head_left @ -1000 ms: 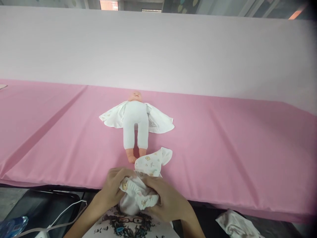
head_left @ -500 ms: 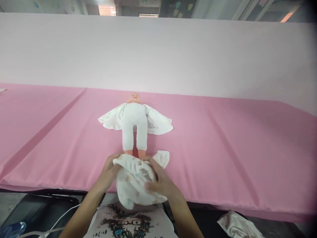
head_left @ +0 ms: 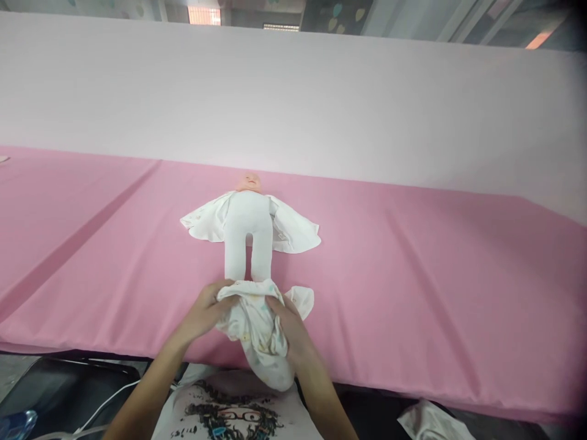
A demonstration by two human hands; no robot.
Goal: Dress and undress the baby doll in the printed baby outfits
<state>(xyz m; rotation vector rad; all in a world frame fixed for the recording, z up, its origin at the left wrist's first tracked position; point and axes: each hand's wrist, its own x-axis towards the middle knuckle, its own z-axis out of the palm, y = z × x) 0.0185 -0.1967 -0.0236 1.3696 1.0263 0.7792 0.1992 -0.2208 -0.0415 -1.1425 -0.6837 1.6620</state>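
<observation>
A baby doll [head_left: 248,223] with a white cloth body lies on its back on the pink table cover, head away from me. Its white jacket [head_left: 296,226] spreads open on both sides beneath it. Between my hands are white printed baby pants [head_left: 257,330], bunched up at the doll's feet, which they hide. My left hand [head_left: 213,305] grips the waistband on the left, thumb on top. On the right, my right hand [head_left: 287,321] is closed round the gathered cloth. A small white cloth piece [head_left: 302,300] lies beside my right hand.
The pink cover [head_left: 413,293] has creases and ends at a white wall panel [head_left: 293,104]. A black chair [head_left: 68,391] with a white cable [head_left: 107,400] and a blue bottle [head_left: 18,423] is at lower left. Crumpled white cloth [head_left: 433,421] lies at lower right, below the table edge.
The pants have moved a little up over the doll's feet and are more gathered. My right hand has closed in on the cloth. The camera view has shifted slightly.
</observation>
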